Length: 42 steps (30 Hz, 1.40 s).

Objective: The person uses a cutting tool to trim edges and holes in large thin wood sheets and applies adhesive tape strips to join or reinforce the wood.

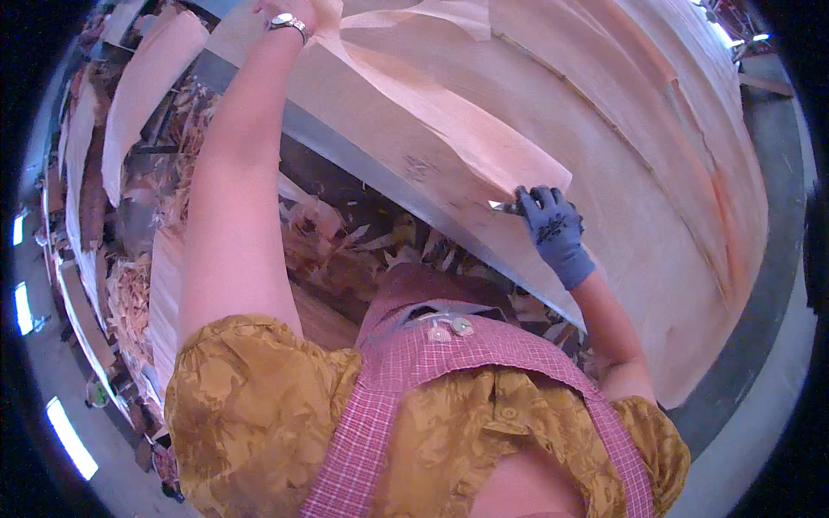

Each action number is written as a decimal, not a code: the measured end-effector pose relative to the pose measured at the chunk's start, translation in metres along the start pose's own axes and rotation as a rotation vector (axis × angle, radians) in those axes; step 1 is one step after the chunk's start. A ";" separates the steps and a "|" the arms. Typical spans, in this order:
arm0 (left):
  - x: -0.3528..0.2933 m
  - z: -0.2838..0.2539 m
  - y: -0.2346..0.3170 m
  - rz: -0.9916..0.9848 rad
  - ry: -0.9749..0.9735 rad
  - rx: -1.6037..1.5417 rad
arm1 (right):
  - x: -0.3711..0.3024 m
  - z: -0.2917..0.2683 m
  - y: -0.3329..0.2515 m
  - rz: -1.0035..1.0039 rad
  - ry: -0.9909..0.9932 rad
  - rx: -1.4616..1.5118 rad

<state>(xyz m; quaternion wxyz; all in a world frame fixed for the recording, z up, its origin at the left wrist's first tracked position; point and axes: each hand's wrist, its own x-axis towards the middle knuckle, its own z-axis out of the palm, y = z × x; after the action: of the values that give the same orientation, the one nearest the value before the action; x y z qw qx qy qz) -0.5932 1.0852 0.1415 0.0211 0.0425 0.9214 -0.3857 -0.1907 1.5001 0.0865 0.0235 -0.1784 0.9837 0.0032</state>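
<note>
A wide sheet of thin pale wood veneer is spread before me, with wavy edges and several layers. A loose veneer strip lies folded up on it, running from the top edge of the view down to my right hand. Bare, with a watch on the wrist, my left hand is at the far upper left, closed on the strip's far end; the frame edge cuts off part of its fingers. My right hand, in a blue-grey glove with dark fingers, grips a small knife beside the strip's near corner. Only the pale blade shows clearly.
The table's metal edge runs diagonally between me and the veneer. Below it lie heaped veneer scraps. More shavings and long veneer pieces are piled on the left. A grey floor shows at right.
</note>
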 end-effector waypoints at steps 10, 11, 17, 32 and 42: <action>-0.126 0.040 0.067 0.032 0.841 -0.440 | 0.012 0.022 -0.054 0.032 -0.133 0.049; -0.158 0.034 0.078 0.292 0.643 -0.758 | 0.015 0.014 -0.050 0.051 -0.113 0.068; -0.193 0.027 0.131 0.571 0.442 -0.953 | 0.078 -0.070 0.001 0.059 0.027 0.049; -0.171 0.024 0.161 0.386 0.720 -1.080 | 0.065 -0.067 0.084 0.199 -0.024 0.677; -0.154 -0.026 0.131 0.330 0.852 -1.218 | 0.069 -0.121 0.095 0.051 0.514 0.011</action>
<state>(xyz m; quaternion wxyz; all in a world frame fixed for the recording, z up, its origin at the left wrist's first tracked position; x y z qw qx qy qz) -0.4280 1.1858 0.0777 -0.2593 0.3056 0.8817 0.2488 -0.2943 1.5625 0.2036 -0.2263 -0.1484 0.9615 -0.0471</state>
